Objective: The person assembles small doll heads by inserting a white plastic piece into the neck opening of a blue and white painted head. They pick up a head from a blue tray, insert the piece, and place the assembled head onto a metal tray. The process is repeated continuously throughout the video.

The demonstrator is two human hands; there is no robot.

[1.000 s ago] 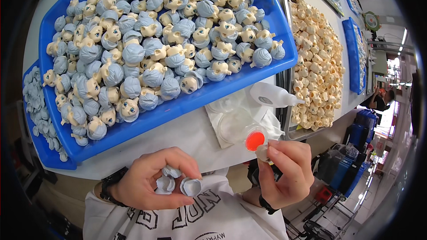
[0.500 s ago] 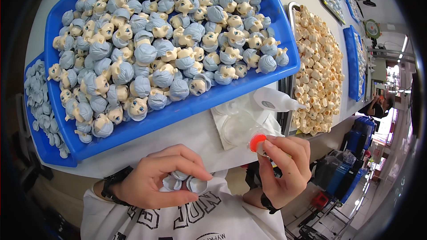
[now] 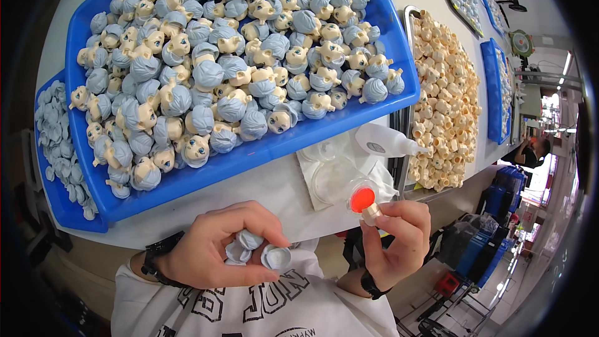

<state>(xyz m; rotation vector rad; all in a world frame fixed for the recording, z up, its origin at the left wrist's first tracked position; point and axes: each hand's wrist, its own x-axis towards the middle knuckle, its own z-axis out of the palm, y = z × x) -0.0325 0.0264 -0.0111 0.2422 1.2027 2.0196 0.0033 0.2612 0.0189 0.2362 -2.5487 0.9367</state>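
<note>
My left hand (image 3: 218, 246) is curled in front of my shirt around several pale blue, cup-shaped doll hair pieces (image 3: 276, 257). One of them shows its hollow side near my fingertips. My right hand (image 3: 402, 237) pinches a small cream doll head part (image 3: 370, 214) between thumb and fingers. That part is at the lower edge of a round red-orange disc (image 3: 362, 198) with a clear rim; whether they touch, I cannot tell. Beyond my hands, a large blue tray (image 3: 262, 151) is heaped with doll heads (image 3: 195, 150) that have pale blue hair.
Near my right hand, a white squeeze bottle (image 3: 387, 141) lies beside clear plastic dishes (image 3: 334, 181). To the right, a metal-rimmed tray (image 3: 409, 15) holds loose cream head parts (image 3: 446, 103). Loose blue hair pieces (image 3: 59, 131) fill a smaller blue tray (image 3: 65, 215) at the left.
My right hand has drawn slightly down from the red-orange disc, so more of the disc and the head part shows. In my left hand the hair pieces have shifted slightly apart.
</note>
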